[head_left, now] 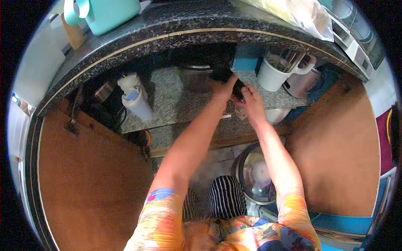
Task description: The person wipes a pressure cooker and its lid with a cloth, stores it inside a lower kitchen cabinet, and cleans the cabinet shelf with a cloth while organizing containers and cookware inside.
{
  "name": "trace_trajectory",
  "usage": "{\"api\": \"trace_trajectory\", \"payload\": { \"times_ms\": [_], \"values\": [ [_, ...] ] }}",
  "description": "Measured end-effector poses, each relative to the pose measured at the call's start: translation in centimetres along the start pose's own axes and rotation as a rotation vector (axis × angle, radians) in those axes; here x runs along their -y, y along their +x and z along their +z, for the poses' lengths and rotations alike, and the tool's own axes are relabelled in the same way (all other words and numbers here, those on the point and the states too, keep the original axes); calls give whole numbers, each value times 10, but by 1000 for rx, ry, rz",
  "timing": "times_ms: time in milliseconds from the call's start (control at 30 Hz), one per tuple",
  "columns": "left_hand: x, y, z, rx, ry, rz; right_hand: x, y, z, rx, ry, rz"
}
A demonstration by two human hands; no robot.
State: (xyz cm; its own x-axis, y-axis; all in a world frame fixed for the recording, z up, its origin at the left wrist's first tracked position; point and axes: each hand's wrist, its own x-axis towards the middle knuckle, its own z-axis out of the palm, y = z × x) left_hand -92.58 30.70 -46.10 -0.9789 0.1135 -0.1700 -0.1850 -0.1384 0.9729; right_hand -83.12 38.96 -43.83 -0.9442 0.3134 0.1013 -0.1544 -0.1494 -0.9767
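Note:
Both of my hands reach into the open lower cabinet, close together over its speckled stone shelf. Between them is a small black object, too dark to name. My right hand has its fingers closed around the right side of it. My left hand grips it from the left, thumb raised along it and the other fingers mostly hidden. Just behind my left hand sits a dark pot-like vessel with a shiny rim, deep in shadow. Below the hands, a small clear or brownish item lies near the shelf edge.
A white jug stands to the right, beside a metal appliance. At left is a white blender-like container. Wooden doors swing open either side. A round glass-lidded appliance rests by my knees. Overhead runs the countertop edge.

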Motion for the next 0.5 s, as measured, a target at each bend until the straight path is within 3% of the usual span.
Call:
{"api": "trace_trajectory", "payload": {
  "times_ms": [100,200,267,333,500],
  "values": [
    [7,3,-45,307,152,-31,-3,17,-16,39,158,51],
    [25,-8,-93,133,486,85,-4,31,-29,12,196,64],
    [81,33,-140,34,646,340,-8,36,-31,-1,204,70],
    [54,19,-168,-69,989,184,-8,38,-32,-14,204,66],
    [78,28,-212,-77,1007,248,6,59,-54,79,68,164]
  ]
}}
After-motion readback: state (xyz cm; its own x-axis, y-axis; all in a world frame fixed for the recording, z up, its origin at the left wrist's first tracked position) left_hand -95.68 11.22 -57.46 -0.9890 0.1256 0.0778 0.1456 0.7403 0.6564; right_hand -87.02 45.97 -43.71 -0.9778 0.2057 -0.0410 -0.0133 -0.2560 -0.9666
